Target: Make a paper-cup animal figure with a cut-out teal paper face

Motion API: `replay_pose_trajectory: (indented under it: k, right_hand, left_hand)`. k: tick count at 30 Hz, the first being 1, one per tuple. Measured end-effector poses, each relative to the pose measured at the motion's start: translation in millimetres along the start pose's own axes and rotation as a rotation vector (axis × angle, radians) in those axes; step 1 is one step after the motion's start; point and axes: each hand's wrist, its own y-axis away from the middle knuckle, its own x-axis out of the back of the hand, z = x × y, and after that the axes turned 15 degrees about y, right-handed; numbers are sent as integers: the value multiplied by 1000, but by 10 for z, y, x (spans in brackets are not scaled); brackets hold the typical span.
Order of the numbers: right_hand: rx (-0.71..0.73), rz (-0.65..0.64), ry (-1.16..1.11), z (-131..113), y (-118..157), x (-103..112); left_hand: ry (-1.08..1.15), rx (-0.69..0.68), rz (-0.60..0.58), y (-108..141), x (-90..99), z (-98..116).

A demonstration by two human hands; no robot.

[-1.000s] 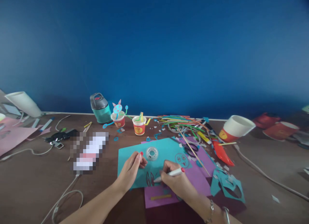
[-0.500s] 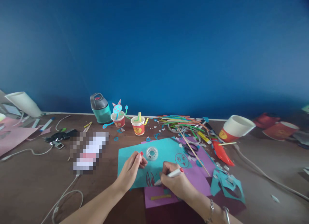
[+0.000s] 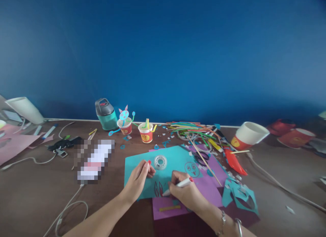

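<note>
My right hand (image 3: 182, 189) is closed around a white marker (image 3: 185, 182) with a red end, its tip down at two red pointed ear shapes (image 3: 158, 188) drawn on a turquoise paper sheet (image 3: 137, 162). Closed fingers of my left hand (image 3: 139, 178) pinch a small red marker cap (image 3: 149, 162) while that hand rests on the sheet's left part. Just beyond lies a clear tape roll (image 3: 160, 162). A round face drawing (image 3: 192, 169) is on the turquoise paper, right of the tape. Purple paper (image 3: 211, 192) shows beneath the sheet.
Behind stand a teal bottle (image 3: 107, 118), a paper cup (image 3: 125, 128) with a rabbit figure, and another cup (image 3: 145, 135). Coloured pipe cleaners (image 3: 188, 128), scissors (image 3: 202, 158), a wooden stick (image 3: 203, 160) and paper scraps (image 3: 241, 196) lie right. A blurred-out phone (image 3: 95, 160) is left.
</note>
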Motion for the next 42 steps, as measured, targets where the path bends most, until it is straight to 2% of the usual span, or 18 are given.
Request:
replay_pose_trajectory:
  k: [7,12,14,22,42]
  right_hand:
    - [15,13,-29,-16,-4,20]
    - [-61,-15,-131,-56,-22,95]
    - [-45,1,-146,-88,-25,120]
    - [47,37,46,-102,-32,-19]
    - [89,22,87,-65,-8,-49]
  left_hand:
    - [8,1,6,3,-1,-10]
    - [9,-3,0,2,2,-14]
    - [-13,-8,-3,0,3,-12]
    - [-17,1,-4,-1,-2,-14]
    - [-7,-12,-3,-1,-12,-2]
